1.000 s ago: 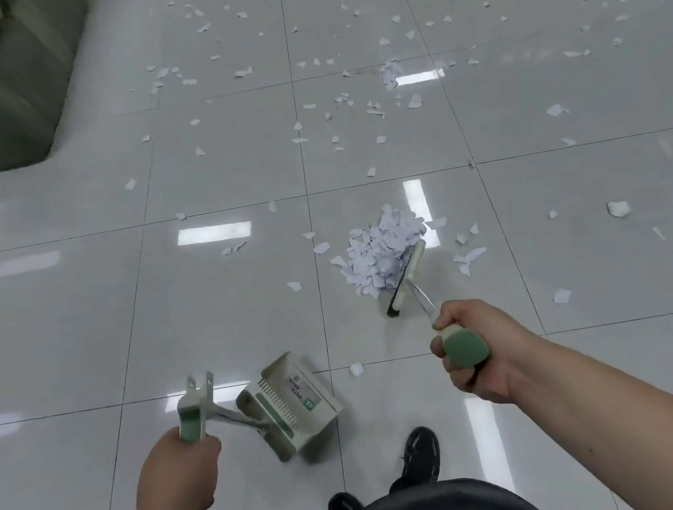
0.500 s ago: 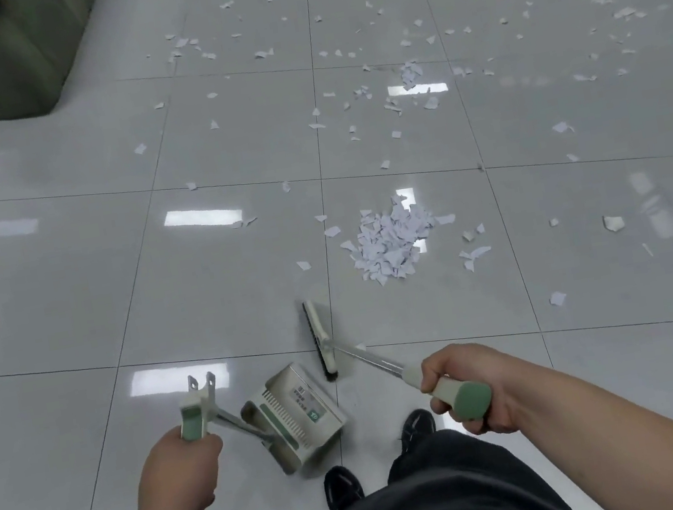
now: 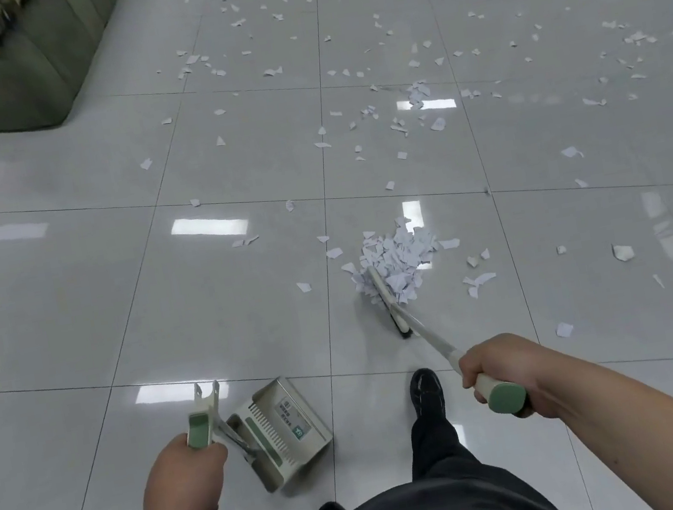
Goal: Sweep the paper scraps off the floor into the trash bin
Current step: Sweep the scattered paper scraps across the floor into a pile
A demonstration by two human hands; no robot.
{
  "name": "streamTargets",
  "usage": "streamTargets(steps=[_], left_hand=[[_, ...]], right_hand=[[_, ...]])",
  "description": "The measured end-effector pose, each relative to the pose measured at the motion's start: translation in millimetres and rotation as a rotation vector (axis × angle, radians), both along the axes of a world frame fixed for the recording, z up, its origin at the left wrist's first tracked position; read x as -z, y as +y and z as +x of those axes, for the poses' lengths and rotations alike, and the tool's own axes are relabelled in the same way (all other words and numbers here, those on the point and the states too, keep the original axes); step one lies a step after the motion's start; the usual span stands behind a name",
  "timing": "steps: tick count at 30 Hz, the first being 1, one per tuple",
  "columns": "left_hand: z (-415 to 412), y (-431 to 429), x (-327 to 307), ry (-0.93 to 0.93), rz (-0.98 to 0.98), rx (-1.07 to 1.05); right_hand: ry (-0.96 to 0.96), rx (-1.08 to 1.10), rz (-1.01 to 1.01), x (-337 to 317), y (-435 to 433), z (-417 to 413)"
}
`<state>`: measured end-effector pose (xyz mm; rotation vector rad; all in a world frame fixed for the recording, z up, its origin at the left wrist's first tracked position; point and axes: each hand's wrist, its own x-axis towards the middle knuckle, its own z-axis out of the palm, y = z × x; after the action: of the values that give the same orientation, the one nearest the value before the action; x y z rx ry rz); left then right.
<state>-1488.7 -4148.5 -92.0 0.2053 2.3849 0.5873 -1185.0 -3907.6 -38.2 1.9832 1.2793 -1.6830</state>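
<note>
Tiled floor (image 3: 66,300): broom (image 3: 386,297) (right hand (image 3: 501,374)) touches scrap pile (image 3: 401,253).

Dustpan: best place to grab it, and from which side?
The green-capped top of its long handle, taken from the near side, above. The handle rises from the dustpan's back wall toward the person, while the open mouth faces away, roughly toward the scrap pile, so that end keeps the mouth free. The left hand grips it right there.
</note>
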Motion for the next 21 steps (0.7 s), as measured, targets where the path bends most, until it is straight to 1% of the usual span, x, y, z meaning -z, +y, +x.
streamTargets(steps=[2,6,9,14,18,21], left_hand=[[5.3,20.1,0.9,0.015,-0.009,-0.015],[22.9,62.3,-4.6,0.069,-0.032,-0.052],[35.3,95.6,-16.2,0.101,-0.069,-0.083],[58.6,142.8,-32.1,0.115,-0.065,-0.189],[69.8,173.0,-38.8,0.082,-0.05,-0.24],[73.1,193.7,-41.0,0.062,-0.046,-0.242]], right_hand=[[0.037,-0.008,-0.01,0.1,28.0,2.0],[0.158,-0.041,-0.101,4.3,88.7,-0.8],[0.245,-0.033,-0.2,17.9,134.3,-8.0],[0.335,0.0,-0.37,50.4,203.2,-30.4],[0.338,0.058,-0.427,65.6,241.2,-31.9],[0.319,0.162,-0.453,69.3,261.5,-14.3]])
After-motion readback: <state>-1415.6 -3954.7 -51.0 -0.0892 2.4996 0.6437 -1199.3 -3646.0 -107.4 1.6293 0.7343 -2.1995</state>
